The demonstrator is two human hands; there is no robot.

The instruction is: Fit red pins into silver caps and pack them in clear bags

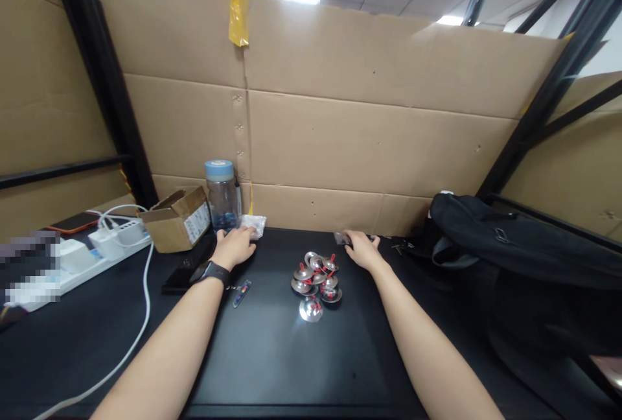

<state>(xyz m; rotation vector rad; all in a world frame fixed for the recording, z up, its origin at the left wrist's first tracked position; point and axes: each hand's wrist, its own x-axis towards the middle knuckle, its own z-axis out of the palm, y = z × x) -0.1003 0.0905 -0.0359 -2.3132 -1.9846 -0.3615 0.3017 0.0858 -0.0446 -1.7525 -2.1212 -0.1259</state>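
On the black table lies a pile of small shiny metal cymbals (318, 277) with red cords, several of them overlapping. My left hand (236, 247), a dark watch on its wrist, rests left of the pile with its fingers apart. Its fingertips are beside a crinkled clear plastic packet (257, 225). To the right of the pile, my right hand (362, 250) lies low on the table, its fingers spread and partly hidden. A small piece of clear plastic (339, 238) shows at its left edge; whether the fingers touch it is unclear. Neither hand touches the cymbals.
At the left stand a blue-lidded bottle (221, 196), an open cardboard box (177, 219) and a white power strip (114, 242) with a cable. A nail clipper (241, 293) lies near my left wrist. A black bag (505, 245) is at right. Cardboard walls (379, 135) close the back.
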